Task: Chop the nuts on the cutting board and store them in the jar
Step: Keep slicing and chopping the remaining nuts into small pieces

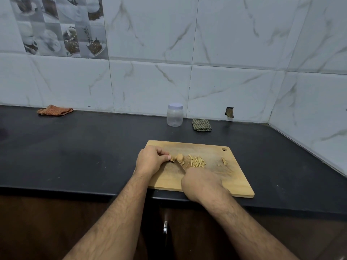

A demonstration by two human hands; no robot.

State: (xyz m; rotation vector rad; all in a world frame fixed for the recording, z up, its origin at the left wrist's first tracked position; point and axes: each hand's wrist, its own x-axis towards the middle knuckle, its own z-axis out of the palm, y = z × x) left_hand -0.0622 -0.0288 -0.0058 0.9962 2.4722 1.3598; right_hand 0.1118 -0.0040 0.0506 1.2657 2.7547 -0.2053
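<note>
- At the far left of the counter, against the wall, lies an orange checked cloth, crumpled and soft, well apart from our work
- Our left hand rests on the left part of the wooden cutting board, fingers curled and pinched together on whole nuts; we judge the knuckles are tucked so as to steady the nuts while keeping the tips clear of the blade
- The clear plastic jar, round with a pale lid on, stands at the back edge of the counter beyond the board, out of the way until storing
- The knife shows only as a dull sliver of blade beside the nuts; our right hand is closed over its handle near the board's front edge
- Cut slivers, thin and pale, lie heaped mid-board, right of the blade
- A few small nut bits sit toward the board's right side, below its hanging hole
- A folded green checked cloth lies just right of the jar
</note>
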